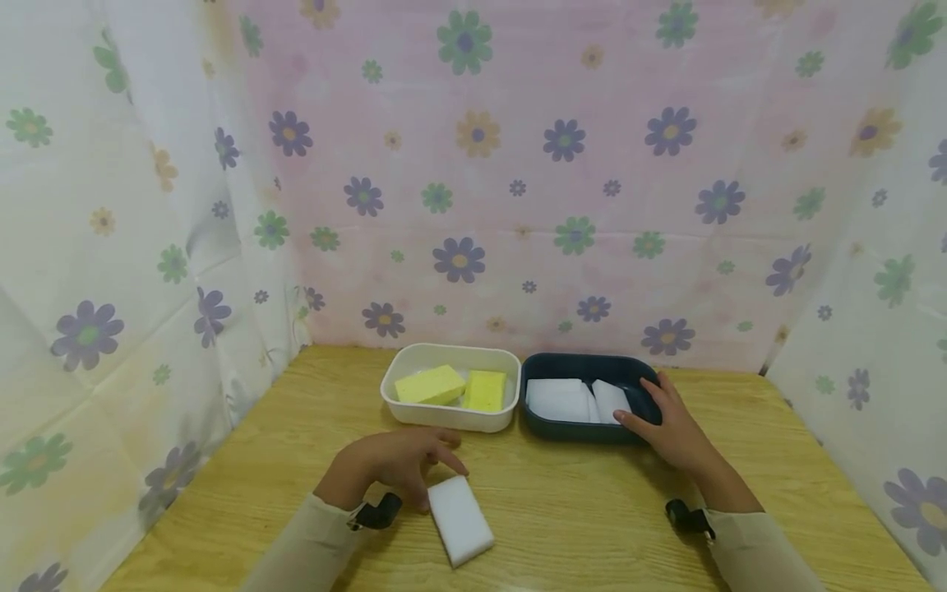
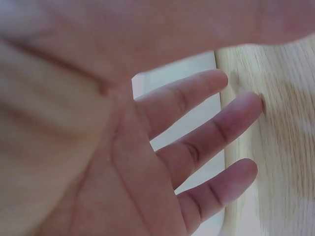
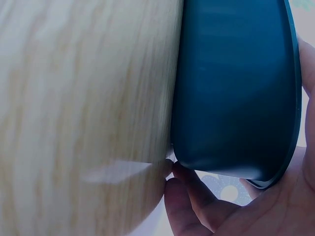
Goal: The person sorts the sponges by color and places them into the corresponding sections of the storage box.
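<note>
A white sponge lies on the table in front of my left hand. The thumb and index finger straddle its far left end, their tips at its edges; whether they press it I cannot tell. In the left wrist view the other fingers extend loosely before a white wall. My right hand grips the right end of a dark teal container, thumb over the near rim, fingers at the far side. White sponges sit inside it. In the right wrist view, fingertips touch the container's end.
A white container stands against the dark one's left side, with two yellow sponges inside. Flower-print curtains close off the wooden table at the back and both sides.
</note>
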`<state>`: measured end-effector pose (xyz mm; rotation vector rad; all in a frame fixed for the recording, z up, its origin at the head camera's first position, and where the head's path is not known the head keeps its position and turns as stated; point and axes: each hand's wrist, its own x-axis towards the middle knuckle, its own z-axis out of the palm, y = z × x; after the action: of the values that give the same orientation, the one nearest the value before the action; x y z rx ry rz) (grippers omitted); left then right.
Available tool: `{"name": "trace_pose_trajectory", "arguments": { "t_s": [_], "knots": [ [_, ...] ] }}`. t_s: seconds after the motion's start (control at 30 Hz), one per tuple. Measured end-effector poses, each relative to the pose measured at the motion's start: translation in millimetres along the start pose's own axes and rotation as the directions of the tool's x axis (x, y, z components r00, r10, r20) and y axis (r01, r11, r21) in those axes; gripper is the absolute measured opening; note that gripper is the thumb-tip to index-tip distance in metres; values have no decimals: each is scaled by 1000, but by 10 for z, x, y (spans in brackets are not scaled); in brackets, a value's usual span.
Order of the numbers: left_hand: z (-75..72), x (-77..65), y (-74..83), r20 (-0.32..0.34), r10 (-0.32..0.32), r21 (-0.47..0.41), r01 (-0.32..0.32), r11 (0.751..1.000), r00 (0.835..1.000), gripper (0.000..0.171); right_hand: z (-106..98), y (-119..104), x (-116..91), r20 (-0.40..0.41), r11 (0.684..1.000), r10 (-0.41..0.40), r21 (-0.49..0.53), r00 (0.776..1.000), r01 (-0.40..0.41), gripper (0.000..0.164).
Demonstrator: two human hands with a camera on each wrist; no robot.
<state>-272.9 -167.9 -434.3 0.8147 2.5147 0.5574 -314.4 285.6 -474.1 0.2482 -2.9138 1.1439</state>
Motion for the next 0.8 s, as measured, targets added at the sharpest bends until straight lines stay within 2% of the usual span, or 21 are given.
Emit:
{"name": "trace_pose_trajectory", "arguments": {
  "t_s": [0.23,0.37,0.53,0.67,0.8],
  "knots": [
    [-8,8,13,-42,3,-24,-4,1000,999,57,8,-13,-4,-2,1000,7,3,1000,-7,105],
    [-17,29,25,-97,46,-35,-49,998,994,54,13,-9,0,-4,1000,3,2,1000,-3,104],
    [-28,57,34,-160,112,-29,-118,993,981,51,12,-1,0,-9,1000,-3,0,1000,3,104],
    [-25,90,42,-194,136,-32,-144,989,972,49,7,11,-4,-13,1000,-5,-4,1000,4,104],
    [-18,116,66,-253,165,-9,-173,985,953,49,9,16,3,-15,1000,-11,-7,1000,10,104]
  ]
}}
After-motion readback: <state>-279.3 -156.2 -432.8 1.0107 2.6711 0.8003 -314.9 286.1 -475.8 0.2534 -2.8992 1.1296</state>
